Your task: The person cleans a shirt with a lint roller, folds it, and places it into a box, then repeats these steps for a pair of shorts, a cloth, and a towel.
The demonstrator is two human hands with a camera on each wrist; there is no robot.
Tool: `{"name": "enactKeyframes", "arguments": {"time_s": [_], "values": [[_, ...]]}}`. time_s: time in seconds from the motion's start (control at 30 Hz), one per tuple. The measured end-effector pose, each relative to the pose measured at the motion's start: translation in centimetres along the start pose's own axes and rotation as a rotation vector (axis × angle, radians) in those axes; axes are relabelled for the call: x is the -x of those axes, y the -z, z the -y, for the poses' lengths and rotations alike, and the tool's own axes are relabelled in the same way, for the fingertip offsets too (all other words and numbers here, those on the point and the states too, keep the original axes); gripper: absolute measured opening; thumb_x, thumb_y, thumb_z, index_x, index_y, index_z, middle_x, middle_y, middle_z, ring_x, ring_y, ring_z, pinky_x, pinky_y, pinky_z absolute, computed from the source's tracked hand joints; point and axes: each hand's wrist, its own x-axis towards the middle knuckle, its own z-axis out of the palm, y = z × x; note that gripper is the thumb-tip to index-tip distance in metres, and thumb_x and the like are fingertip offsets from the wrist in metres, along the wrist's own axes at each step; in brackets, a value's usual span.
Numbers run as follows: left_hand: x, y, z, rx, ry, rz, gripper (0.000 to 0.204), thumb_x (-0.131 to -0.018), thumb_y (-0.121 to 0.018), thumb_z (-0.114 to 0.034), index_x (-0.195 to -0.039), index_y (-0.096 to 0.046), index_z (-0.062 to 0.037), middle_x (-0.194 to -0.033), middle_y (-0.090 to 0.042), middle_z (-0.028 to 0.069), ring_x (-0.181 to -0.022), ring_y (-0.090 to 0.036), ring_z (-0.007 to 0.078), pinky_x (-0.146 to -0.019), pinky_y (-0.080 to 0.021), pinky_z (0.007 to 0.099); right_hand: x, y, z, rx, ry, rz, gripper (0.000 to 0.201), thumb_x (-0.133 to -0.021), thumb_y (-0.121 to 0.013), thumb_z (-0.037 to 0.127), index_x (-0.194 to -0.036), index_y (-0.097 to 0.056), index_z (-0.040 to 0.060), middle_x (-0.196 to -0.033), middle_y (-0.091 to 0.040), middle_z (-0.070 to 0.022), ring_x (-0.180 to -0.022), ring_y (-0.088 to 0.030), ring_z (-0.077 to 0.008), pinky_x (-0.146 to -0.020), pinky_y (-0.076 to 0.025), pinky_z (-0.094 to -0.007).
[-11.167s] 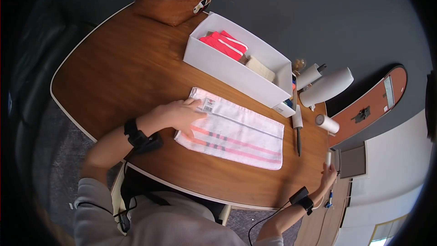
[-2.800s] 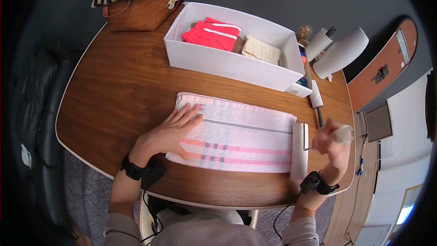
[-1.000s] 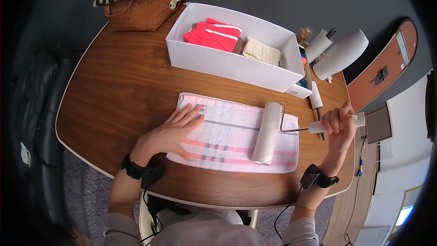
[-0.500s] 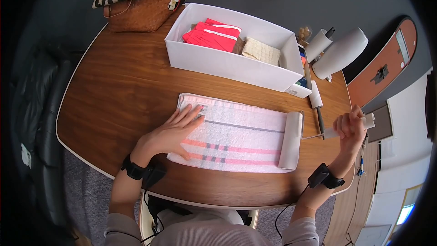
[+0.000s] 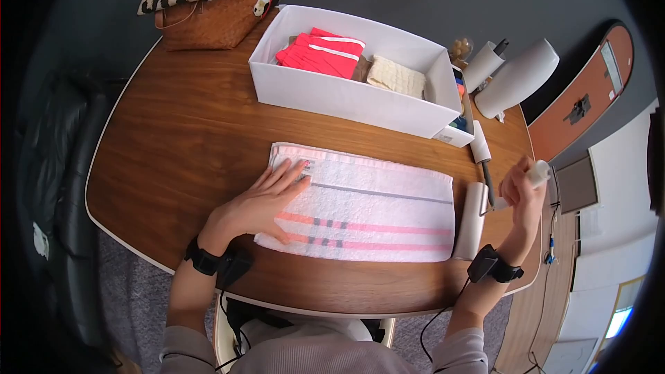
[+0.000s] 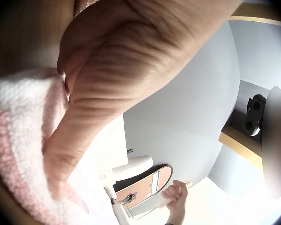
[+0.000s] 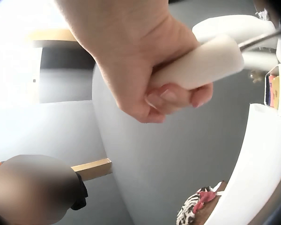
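Note:
A folded white towel (image 5: 374,201) with pink and grey stripes lies flat on the table. My left hand (image 5: 260,201) rests on its left end with fingers spread; in the left wrist view the thumb (image 6: 61,159) presses into the terry cloth. My right hand (image 5: 523,190) grips the handle of a lint roller, fingers curled round it. The roller's white cylinder (image 5: 472,218) stands just past the towel's right edge, tilted lengthwise along it. From the right wrist, the white handle (image 7: 206,65) and its metal rod show clearly.
Behind the towel stands a white box (image 5: 353,104) with red shorts (image 5: 322,55) and a cream knit (image 5: 396,75). A second lint roller (image 5: 480,142) with a dark handle lies to the right. A brown woven bag (image 5: 222,24) sits at the back left.
Within the last second the roller has gone from the towel's right half to beyond its right edge, as my right hand tilted the handle. My left hand has stayed put.

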Motion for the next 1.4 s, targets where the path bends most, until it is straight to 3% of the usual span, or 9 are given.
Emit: {"name": "enactKeyframes", "arguments": {"time_s": [0.13,0.2,0.27,0.37,0.47,0.6,0.67,0.77,1.4], "values": [[0.1,0.2,0.0,-0.002,-0.002,0.020,0.107,-0.054,-0.076,-0.044,-0.134,-0.020,-0.0006,-0.142,-0.005,0.0196,-0.132,0.000,0.0339,-0.106,-0.009,0.0436,-0.1,0.9,-0.1,0.113,0.020,-0.159,0.015,-0.077,-0.053,0.008,-0.065,-0.043,0.0076,-0.045,-0.037,0.0029,-0.036,-0.031,-0.0052,-0.035,-0.024,-0.0202],[0.1,0.2,0.1,-0.004,-0.004,0.012,0.107,-0.054,-0.076,-0.044,-0.134,-0.020,-0.0006,-0.142,-0.005,0.0199,-0.132,0.000,0.0339,-0.106,-0.009,0.0435,1.1,1.9,0.5,-0.140,0.196,-0.199,0.011,-0.080,-0.051,0.009,-0.075,-0.041,0.0073,-0.044,-0.029,0.0055,-0.035,-0.029,-0.0058,-0.037,-0.027,-0.0215],[0.2,0.1,0.1,-0.008,-0.009,0.005,0.107,-0.054,-0.076,-0.044,-0.134,-0.020,-0.0007,-0.142,-0.005,0.0201,-0.132,0.000,0.0339,-0.106,-0.009,0.0432,1.9,3.2,1.9,-0.307,0.423,0.041,0.015,-0.085,-0.049,0.016,-0.077,-0.039,0.0088,-0.043,-0.028,0.0055,-0.034,-0.028,-0.0053,-0.037,-0.029,-0.0219],[0.1,0.1,0.0,-0.009,-0.017,0.001,0.106,-0.054,-0.076,-0.044,-0.135,-0.020,-0.0011,-0.142,-0.006,0.0203,-0.132,-0.001,0.0341,-0.106,-0.009,0.0429,3.5,1.5,4.3,-0.409,0.557,-0.061,0.023,-0.089,-0.045,0.025,-0.072,-0.035,0.0118,-0.042,-0.029,0.0060,-0.033,-0.027,-0.0043,-0.037,-0.028,-0.0215],[0.2,0.0,0.0,-0.021,-0.026,-0.051,0.105,-0.051,-0.078,-0.039,-0.133,-0.023,-0.0024,-0.142,-0.010,0.0178,-0.132,-0.007,0.0332,-0.106,-0.013,0.0433,3.8,-2.5,4.0,-0.673,0.511,-0.078,0.024,-0.090,-0.040,0.027,-0.072,-0.034,0.0129,-0.043,-0.030,0.0069,-0.032,-0.026,-0.0037,-0.038,-0.029,-0.0201],[0.1,-0.1,0.2,-0.042,-0.044,-0.043,0.105,-0.051,-0.078,-0.039,-0.133,-0.023,-0.0022,-0.142,-0.010,0.0188,-0.132,-0.006,0.0335,-0.106,-0.014,0.0442,4.8,-9.7,1.4,-0.804,0.322,0.144,0.015,-0.088,-0.045,0.022,-0.079,-0.038,0.0127,-0.047,-0.036,0.0053,-0.038,-0.036,-0.0077,-0.054,-0.041,-0.0278],[0.1,-0.1,0.2,-0.042,-0.037,-0.033,0.105,-0.052,-0.078,-0.039,-0.134,-0.022,-0.0024,-0.141,-0.010,0.0193,-0.132,-0.006,0.0336,-0.106,-0.013,0.0446,5.0,-12.1,0.0,-0.594,0.364,0.271,0.025,-0.088,-0.047,0.028,-0.072,-0.035,0.0136,-0.043,-0.032,0.0045,-0.035,-0.033,-0.0080,-0.048,-0.038,-0.0282],[0.2,-0.1,0.2,-0.046,-0.032,-0.030,0.105,-0.052,-0.078,-0.038,-0.134,-0.022,-0.0025,-0.141,-0.010,0.0199,-0.132,-0.006,0.0335,-0.106,-0.013,0.0451,4.8,-11.6,0.6,-0.531,0.236,0.408,0.025,-0.086,-0.049,0.025,-0.070,-0.034,0.0129,-0.042,-0.035,0.0011,-0.035,-0.037,-0.0121,-0.051,-0.041,-0.0333],[0.1,0.3,-0.2,-0.011,-0.006,0.019,0.105,-0.056,-0.075,-0.043,-0.135,-0.020,-0.0010,-0.142,-0.006,0.0219,-0.132,-0.001,0.0351,-0.106,-0.009,0.0429,2.9,-2.8,3.1,-0.258,0.106,0.283,0.025,-0.078,-0.052,0.015,-0.062,-0.035,0.0075,-0.039,-0.037,-0.0022,-0.032,-0.034,-0.0105,-0.040,-0.038,-0.0276]]}}
